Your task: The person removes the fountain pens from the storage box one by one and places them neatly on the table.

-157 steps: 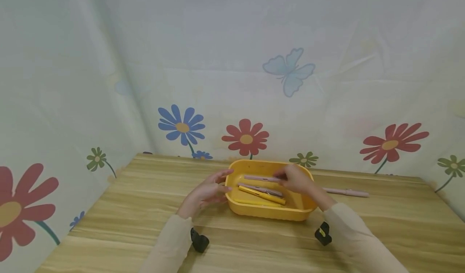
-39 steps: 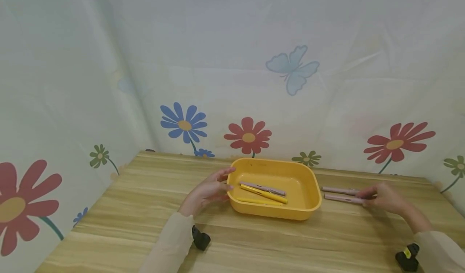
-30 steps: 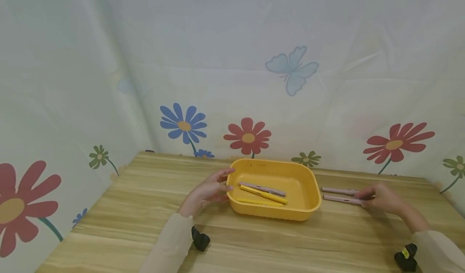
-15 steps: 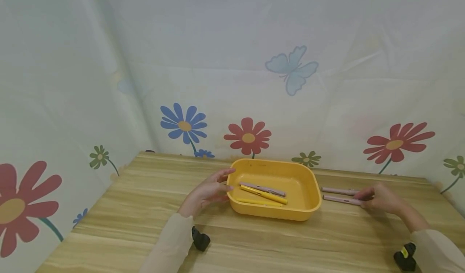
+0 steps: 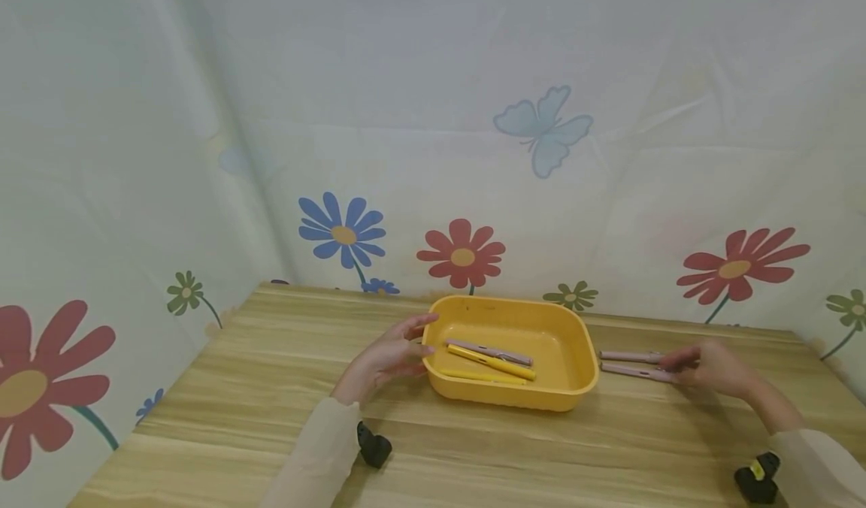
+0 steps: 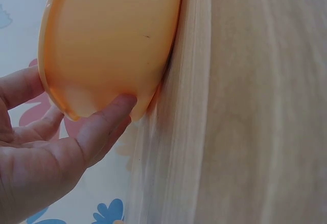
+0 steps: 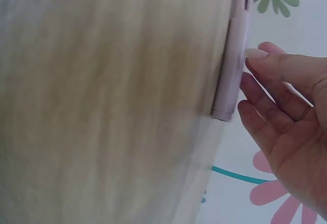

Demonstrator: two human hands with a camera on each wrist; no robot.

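Observation:
A yellow plastic tray [image 5: 514, 397] stands on the table. In it lie a pinkish-mauve pen [image 5: 467, 345], a yellow pen [image 5: 497, 363] across it, and another yellow pen [image 5: 480, 376] along the near wall. My left hand [image 5: 386, 358] touches the tray's left end, thumb on the outer wall and fingers by the rim. Right of the tray, two pink pens lie side by side: a far pen [image 5: 629, 357] and a near pen [image 5: 632, 371]. My right hand [image 5: 717, 373] is at their right ends; in the right wrist view its loosely bent fingers are beside a pen [image 7: 232, 70], not round it.
A wood-grain table [image 5: 473, 455] runs back to a pale curtain [image 5: 406, 117] printed with flowers and a butterfly. A black wrist device [image 5: 373, 446] is at the left cuff, and another black wrist device [image 5: 758, 479] at the right.
About five seconds ago my right hand was in the tray at a pink pen, with one pen outside. Now two lie outside. In the last half second the near pen has shifted slightly.

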